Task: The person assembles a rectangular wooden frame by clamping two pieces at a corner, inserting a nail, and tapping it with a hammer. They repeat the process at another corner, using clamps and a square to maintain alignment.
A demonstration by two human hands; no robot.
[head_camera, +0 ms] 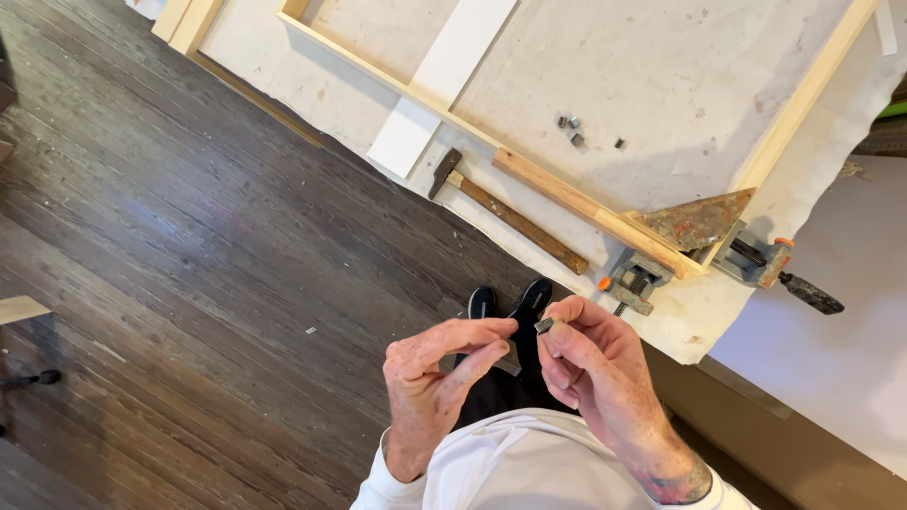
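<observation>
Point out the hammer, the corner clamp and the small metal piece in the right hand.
hammer (518,221): head view, middle of the wooden handle.
corner clamp (697,223): head view, rusty triangular plate.
small metal piece (545,325): head view, its exposed end at the right hand (590,364) fingertips.

I see a small dull metal clip (544,325), a rusty metal clamp (694,224), pale bare-wood frame (803,99), and dark matt wood floor (189,236).

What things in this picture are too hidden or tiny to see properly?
- Small metal piece, head view: pinched in the right hand, too small to tell its shape.
- Little metal bits on the table: too tiny to tell apart.
- Shoes: partly covered by both hands; the left hand hides one.
- Wooden frame: cut off by the top edge.
- Clamp: partly behind the rusty corner plate.
</observation>
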